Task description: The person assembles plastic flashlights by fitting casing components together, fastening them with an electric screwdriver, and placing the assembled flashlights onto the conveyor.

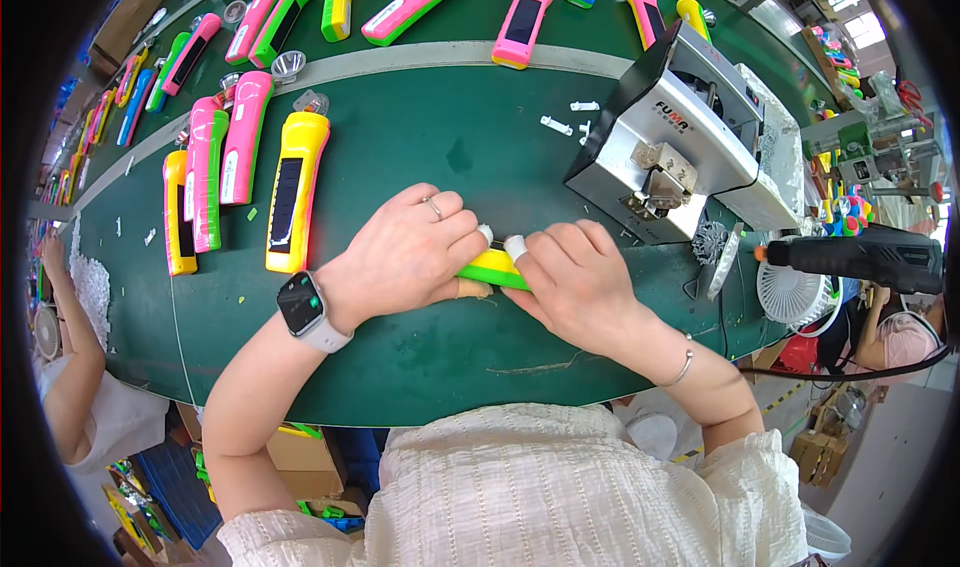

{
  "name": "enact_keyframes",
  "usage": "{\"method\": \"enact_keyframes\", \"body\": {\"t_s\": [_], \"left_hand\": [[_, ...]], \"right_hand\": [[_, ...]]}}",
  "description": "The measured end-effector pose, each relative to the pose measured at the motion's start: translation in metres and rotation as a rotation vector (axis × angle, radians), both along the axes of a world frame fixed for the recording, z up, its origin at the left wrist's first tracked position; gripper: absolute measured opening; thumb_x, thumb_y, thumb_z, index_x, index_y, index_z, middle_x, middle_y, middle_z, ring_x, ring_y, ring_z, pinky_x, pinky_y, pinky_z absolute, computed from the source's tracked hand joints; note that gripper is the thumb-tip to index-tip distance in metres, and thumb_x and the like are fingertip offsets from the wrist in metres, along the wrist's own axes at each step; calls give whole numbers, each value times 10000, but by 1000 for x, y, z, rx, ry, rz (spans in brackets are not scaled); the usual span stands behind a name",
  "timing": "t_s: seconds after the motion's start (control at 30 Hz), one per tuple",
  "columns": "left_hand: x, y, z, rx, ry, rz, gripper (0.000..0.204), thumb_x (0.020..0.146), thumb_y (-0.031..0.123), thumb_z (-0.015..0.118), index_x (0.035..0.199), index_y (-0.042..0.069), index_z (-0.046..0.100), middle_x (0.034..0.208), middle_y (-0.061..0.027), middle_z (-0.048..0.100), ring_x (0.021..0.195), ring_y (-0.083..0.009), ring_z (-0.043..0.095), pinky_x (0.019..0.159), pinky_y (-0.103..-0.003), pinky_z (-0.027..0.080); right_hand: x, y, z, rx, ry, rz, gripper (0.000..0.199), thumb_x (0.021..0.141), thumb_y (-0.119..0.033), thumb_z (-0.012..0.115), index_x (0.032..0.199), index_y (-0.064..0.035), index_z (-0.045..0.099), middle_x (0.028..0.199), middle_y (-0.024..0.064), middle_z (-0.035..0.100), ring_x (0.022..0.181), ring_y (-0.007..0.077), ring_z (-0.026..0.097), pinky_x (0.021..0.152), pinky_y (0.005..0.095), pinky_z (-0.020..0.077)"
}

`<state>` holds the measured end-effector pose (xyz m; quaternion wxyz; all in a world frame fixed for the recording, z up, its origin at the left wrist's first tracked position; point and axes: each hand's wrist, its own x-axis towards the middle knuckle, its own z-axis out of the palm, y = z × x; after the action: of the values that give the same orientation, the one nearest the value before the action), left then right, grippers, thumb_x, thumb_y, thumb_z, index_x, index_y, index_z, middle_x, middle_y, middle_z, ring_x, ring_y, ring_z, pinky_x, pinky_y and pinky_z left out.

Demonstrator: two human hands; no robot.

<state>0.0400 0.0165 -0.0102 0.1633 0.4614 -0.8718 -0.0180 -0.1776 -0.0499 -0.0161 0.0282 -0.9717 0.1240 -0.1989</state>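
A yellow and green flashlight body [494, 266] lies on the green conveyor belt [430, 147] near its front edge. My left hand [405, 252] covers its left part, fingers curled over it; a ring sits on one finger and a smartwatch [303, 307] on the wrist. My right hand [575, 277] grips its right end, with a white taped fingertip touching the plastic. Most of the flashlight is hidden under both hands.
Several pink, yellow and green flashlights [295, 192] lie in rows on the belt to the left and far side. A grey metal machine [675, 137] stands at right, with a small white fan [790, 292] and a black electric screwdriver [860, 257]. Another person's arm [70, 357] shows at left.
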Motion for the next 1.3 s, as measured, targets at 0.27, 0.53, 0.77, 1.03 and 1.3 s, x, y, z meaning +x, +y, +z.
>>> {"method": "enact_keyframes", "body": {"t_s": [0.27,0.53,0.77,1.03,1.3], "left_hand": [[14,-44,19,-7,-168,1,354,639,303,731,921,117,625,1006,-36,571,1004,-214,534,822,-356,444],[69,-173,5,-306,-46,986,584,703,220,725,1233,104,511,1333,-152,430,1176,-372,461,966,-461,403],[100,-153,8,-319,310,990,495,714,224,743,1142,43,572,1041,-173,561,993,-364,557,875,-435,452],[-12,-48,58,23,110,190,470,678,269,767,1058,57,589,973,-125,590,935,-309,579,771,-388,483],[-53,-15,8,-18,73,155,422,730,360,692,1032,74,619,935,-68,608,870,-234,580,742,-353,474]], "right_hand": [[-9,6,8,45,-36,-131,432,699,-313,722,1027,-62,594,1062,59,547,1013,226,525,969,448,370],[-102,-12,43,-353,-1054,-613,655,910,-342,514,1385,25,253,1351,172,356,1228,302,385,1057,463,286],[-138,-55,63,849,-1260,-146,851,885,-466,569,1442,-4,123,1167,228,519,957,287,603,844,388,488],[-57,-56,94,1061,-1258,272,826,855,-560,559,1411,-67,197,720,42,453,539,144,483,558,316,438],[-24,-82,82,915,-1076,-68,564,951,-462,438,1269,-4,354,702,48,491,506,112,471,514,270,424]]}}
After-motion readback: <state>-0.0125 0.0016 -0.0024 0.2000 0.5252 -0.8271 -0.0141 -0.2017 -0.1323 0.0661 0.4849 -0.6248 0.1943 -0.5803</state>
